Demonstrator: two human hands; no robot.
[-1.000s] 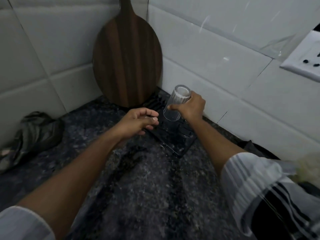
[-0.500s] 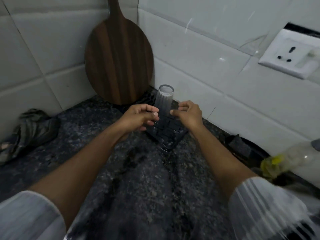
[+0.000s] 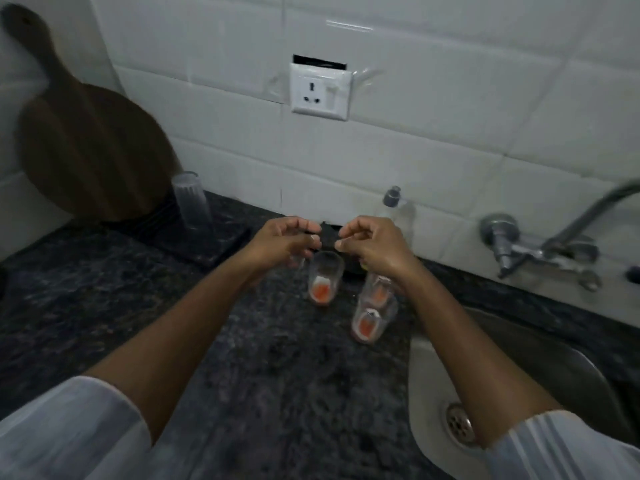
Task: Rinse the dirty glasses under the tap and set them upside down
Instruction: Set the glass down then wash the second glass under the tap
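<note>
Three dirty glasses (image 3: 323,278) below both empty hands (image 3: 284,242)

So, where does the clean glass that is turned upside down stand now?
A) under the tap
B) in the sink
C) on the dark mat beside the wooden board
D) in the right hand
C: the upside-down glass stands on the dark mat just in front of the wooden board, far from the sink and the tap, and neither hand touches it.
</note>
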